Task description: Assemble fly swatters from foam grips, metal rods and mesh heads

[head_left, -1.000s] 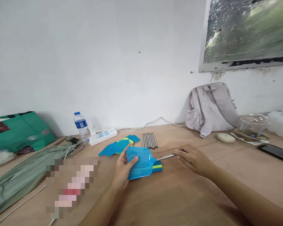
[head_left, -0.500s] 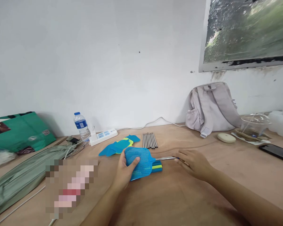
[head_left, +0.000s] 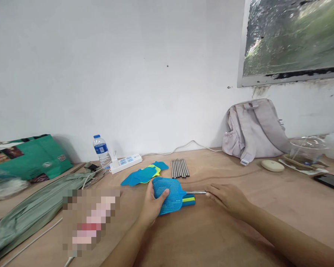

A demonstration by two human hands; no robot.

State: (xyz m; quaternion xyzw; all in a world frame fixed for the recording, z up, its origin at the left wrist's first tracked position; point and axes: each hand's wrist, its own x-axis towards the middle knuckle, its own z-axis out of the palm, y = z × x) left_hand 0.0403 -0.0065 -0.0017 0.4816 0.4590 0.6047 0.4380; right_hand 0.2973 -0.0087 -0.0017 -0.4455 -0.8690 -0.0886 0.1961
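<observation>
A blue fly swatter head [head_left: 171, 202], a square perforated paddle, is gripped in my left hand [head_left: 153, 205], thumb across its front face. From its neck a thin silver metal rod [head_left: 195, 192] runs right. My right hand [head_left: 228, 198] has its fingers closed around the far end of that rod, palm down; the rod's end is hidden by them. Just behind and below the swatter lie blue and yellow-green handle-like tubes [head_left: 189, 200], partly covered by the paddle. Further back are several loose swatter heads [head_left: 144, 174] in blue and yellow-green, with a row of silver rods [head_left: 180, 168] beside them.
Along the wall stand a green bag [head_left: 44, 157], a water bottle [head_left: 101, 148], a white power strip [head_left: 126, 163] and a grey backpack [head_left: 256, 129]. To the right are a cream round case [head_left: 272, 165], a clear plastic bowl [head_left: 308, 148] and a phone [head_left: 331, 182]. A grey-green cloth item [head_left: 44, 204] lies left.
The camera view has shifted slightly. My right hand has come a little nearer the swatter head, so less of the rod shows between them. My left hand keeps its hold.
</observation>
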